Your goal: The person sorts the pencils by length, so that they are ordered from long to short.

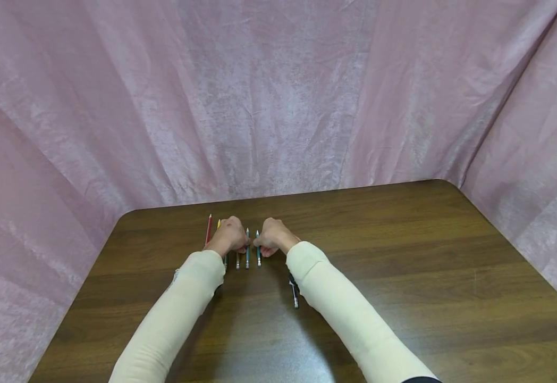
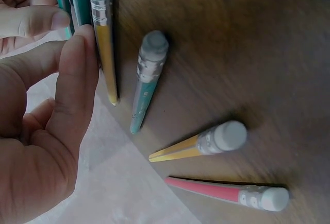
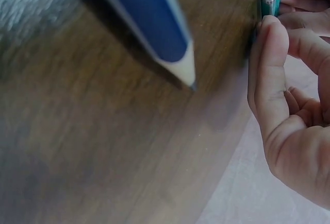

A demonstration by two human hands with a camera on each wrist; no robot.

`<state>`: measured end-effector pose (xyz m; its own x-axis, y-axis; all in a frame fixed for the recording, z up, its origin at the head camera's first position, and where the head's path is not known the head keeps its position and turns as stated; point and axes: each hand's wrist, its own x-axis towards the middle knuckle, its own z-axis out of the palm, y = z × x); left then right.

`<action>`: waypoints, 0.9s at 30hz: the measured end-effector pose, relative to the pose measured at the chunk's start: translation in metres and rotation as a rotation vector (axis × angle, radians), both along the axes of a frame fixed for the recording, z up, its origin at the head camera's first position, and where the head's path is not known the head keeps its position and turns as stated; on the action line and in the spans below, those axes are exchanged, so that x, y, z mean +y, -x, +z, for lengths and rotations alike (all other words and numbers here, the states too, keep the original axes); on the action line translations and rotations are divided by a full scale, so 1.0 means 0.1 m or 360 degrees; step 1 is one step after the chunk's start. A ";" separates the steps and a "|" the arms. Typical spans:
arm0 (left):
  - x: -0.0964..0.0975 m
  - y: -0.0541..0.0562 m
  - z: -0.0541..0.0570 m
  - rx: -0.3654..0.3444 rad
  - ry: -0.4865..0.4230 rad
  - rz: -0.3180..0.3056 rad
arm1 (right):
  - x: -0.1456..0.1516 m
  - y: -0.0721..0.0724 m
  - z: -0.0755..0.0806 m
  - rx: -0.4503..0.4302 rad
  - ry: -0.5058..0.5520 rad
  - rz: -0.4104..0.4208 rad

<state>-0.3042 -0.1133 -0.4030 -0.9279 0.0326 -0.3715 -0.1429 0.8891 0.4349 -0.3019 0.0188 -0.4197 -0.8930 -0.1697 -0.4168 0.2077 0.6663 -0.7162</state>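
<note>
My left hand [image 1: 231, 235] pinches a teal pencil [image 1: 247, 260] between thumb and fingertips. Just to the right, my right hand [image 1: 272, 236] pinches another teal pencil [image 1: 259, 257]; a narrow gap separates the two. Both pencils lie with their eraser ends toward me. Left of them, in the left wrist view, are a yellow pencil [image 2: 105, 49], a green pencil [image 2: 145, 100], a second yellow pencil [image 2: 178, 149] and a red pencil [image 2: 211, 188], fanned out. In the head view my left hand and wrist partly cover these.
A blue pencil [image 3: 149, 15] lies apart under my right forearm, its sharpened tip showing in the right wrist view and its eraser end in the head view. The brown wooden table [image 1: 403, 255] backs onto a pink curtain [image 1: 278, 106], which also hangs at both sides.
</note>
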 end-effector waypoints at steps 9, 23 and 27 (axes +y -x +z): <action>0.00 0.00 0.00 -0.0030 -0.0032 0.0039 | 0.01 0.00 -0.01 -0.0013 0.0005 -0.0005; -0.01 0.00 0.00 -0.0030 -0.0053 0.0039 | 0.00 -0.02 -0.03 -0.0026 0.0065 -0.0032; -0.01 0.01 -0.01 -0.0031 -0.0051 0.0044 | 0.00 -0.03 -0.03 -0.0014 0.0053 -0.0034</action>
